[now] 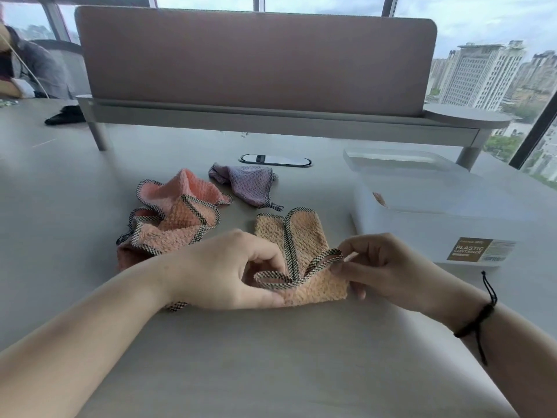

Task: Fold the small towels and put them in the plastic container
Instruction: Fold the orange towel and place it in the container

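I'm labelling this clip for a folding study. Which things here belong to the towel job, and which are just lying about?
Part of the job:
orange towel, held by the left hand and right hand
pink towels, crumpled
purple towel
plastic container

Lying about:
black cloth
desk divider
cable port

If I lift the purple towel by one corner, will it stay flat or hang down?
Probably hang down: the purple towel lies crumpled, so it looks floppy. It seems light, and its waffle texture likely grips, not slips.
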Available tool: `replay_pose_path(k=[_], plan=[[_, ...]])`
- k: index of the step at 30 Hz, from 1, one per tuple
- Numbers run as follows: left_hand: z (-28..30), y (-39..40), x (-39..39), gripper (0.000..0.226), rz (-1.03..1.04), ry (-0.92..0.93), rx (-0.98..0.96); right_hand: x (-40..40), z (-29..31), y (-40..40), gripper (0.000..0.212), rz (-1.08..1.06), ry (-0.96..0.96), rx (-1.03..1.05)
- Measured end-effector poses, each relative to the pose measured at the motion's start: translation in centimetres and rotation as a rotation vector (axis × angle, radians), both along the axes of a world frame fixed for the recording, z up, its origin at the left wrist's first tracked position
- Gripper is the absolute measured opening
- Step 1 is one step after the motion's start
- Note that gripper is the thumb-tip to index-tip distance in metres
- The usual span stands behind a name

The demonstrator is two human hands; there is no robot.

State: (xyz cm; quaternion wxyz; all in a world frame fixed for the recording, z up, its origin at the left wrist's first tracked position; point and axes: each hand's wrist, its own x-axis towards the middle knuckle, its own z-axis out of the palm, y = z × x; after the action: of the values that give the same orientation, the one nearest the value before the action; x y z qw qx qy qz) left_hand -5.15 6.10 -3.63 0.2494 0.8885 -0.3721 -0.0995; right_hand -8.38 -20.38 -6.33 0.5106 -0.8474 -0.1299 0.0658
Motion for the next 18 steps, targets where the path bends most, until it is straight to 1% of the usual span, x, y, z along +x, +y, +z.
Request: replay_pose_path(k=[1, 3, 6, 7, 10, 11, 13, 16, 18], plan=[[-0.1, 0.0, 0.2, 0.02, 0.039, 0.002, -0.037, 0.1, -0.1, -0.1, 0.038, 0.004, 0.002, 0.027], [-0.1, -0.1, 0.6, 0.014, 0.107, 0.014, -0.082, 0.0, 0.1, 0.0, 0.041, 0.033, 0.01, 0.07], [-0.2, -0.2, 0.9, 0.015, 0.131, 0.076, -0.11, -0.2, 0.0, 0.3, 0.051, 0.039, -0.014, 0.032], [-0.3, -0.1, 1.0, 0.016, 0.124, 0.092, -0.108, -0.3, -0.1, 0.5, 0.048, 0.016, -0.044, -0.003], [-0.7, 0.1, 1.4, 0.018, 0.103, 0.119, -0.108, -0.3, -0.3, 0.9, 0.018, -0.058, -0.079, -0.062], [-0.8, 0.1, 1.5, 0.016, 0.105, 0.116, -0.108, -0.4, -0.2, 1.0, 0.011, -0.062, -0.086, -0.107], [-0.8, 0.1, 1.5, 0.013, 0.116, 0.081, -0.092, -0.7, -0.1, 1.3, 0.01, -0.082, -0.122, -0.236], [-1.2, -0.1, 1.5, 0.01, 0.12, 0.006, -0.068, -1.0, -0.2, 1.7, 0.017, -0.14, -0.23, -0.433], [-1.5, -0.1, 1.6, 0.009, 0.131, -0.032, -0.061, -1.0, -0.5, 1.9, 0.022, -0.152, -0.271, -0.475]])
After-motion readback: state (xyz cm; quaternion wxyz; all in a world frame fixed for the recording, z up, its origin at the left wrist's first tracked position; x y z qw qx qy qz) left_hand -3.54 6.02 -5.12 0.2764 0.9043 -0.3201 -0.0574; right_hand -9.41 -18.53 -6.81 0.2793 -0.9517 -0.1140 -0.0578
